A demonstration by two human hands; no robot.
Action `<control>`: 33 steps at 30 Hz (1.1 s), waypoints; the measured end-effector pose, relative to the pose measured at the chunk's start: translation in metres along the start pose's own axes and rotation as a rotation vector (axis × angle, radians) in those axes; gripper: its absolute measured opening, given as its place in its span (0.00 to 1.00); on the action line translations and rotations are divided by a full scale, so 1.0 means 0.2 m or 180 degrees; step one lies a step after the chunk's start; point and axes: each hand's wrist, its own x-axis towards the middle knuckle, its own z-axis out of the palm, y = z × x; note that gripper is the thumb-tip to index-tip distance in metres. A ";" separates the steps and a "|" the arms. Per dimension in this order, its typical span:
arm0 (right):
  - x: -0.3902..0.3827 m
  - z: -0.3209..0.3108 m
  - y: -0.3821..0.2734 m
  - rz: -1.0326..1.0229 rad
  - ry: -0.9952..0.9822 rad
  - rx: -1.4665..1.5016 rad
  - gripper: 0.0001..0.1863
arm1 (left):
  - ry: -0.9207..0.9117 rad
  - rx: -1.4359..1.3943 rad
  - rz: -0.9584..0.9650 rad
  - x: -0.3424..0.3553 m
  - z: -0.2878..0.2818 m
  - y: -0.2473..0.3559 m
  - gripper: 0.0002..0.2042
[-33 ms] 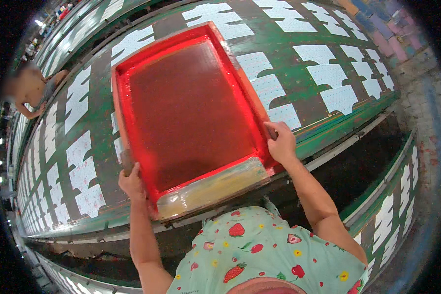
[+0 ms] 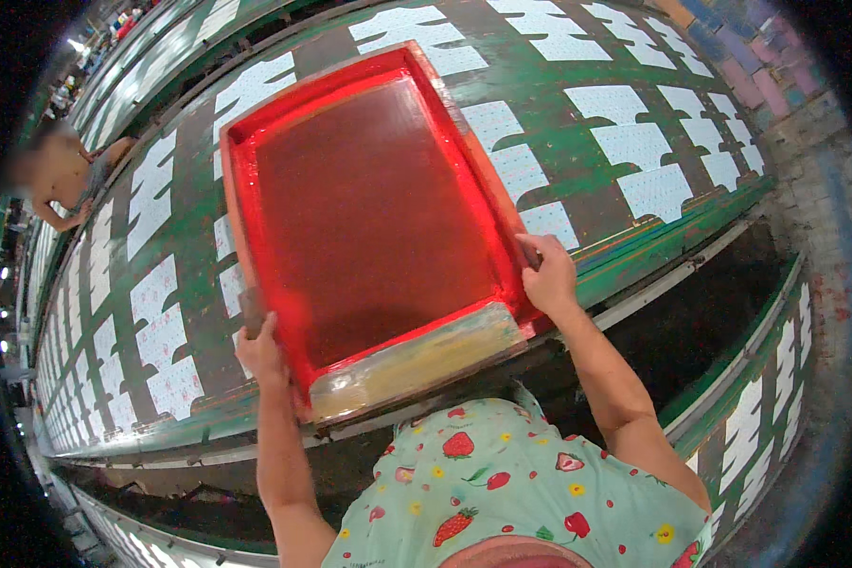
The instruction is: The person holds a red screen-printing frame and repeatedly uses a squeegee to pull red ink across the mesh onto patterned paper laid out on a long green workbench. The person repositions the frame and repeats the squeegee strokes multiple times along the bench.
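Note:
A large screen-printing frame [image 2: 374, 213] with red, ink-coated inner walls and a dark reddish mesh lies tilted across the long green table [image 2: 577, 142]. Its near end carries a pale, yellowish-grey strip [image 2: 417, 364]. My left hand [image 2: 261, 352] is closed round a dark handle [image 2: 251, 308] on the frame's left side. On the right side, my right hand [image 2: 551, 279] grips a similar handle [image 2: 530, 251], the fingers wrapped over it. The frame covers part of the white printed fabric pieces [image 2: 166, 327] around it; what lies under it is hidden.
More white cut pieces [image 2: 631, 151] lie in rows along the table. A metal rail [image 2: 653, 284] follows the table's near edge, with a dark gap beyond it. Another table with pieces [image 2: 743, 435] stands at the right. A person [image 2: 66, 175] leans at the far left edge.
The frame and both my hands have shifted very slightly to the right. Both hands keep their hold on the handles.

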 end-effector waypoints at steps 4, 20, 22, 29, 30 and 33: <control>0.07 -0.22 0.38 0.0331 0.0022 -0.0057 0.31 | -0.0035 -0.0014 -0.0203 -0.29 0.36 0.17 0.16; 0.27 -0.61 1.08 0.0299 0.0146 0.0281 0.33 | 0.0107 0.0522 0.0042 -0.69 0.97 0.33 0.20; 0.28 -0.63 1.10 0.0178 0.0179 0.0232 0.33 | 0.0082 0.0401 0.0003 -0.72 0.99 0.35 0.20; 0.27 -0.65 1.17 0.0165 0.0090 0.0401 0.33 | -0.0029 0.0586 0.0041 -0.74 1.01 0.41 0.25; 0.27 -0.65 1.17 0.0268 0.0029 0.0438 0.33 | -0.0029 0.0651 0.0020 -0.74 1.01 0.41 0.25; 0.26 -0.65 1.11 0.0173 0.0035 0.0202 0.32 | -0.0091 0.0743 -0.0020 -0.73 1.03 0.40 0.26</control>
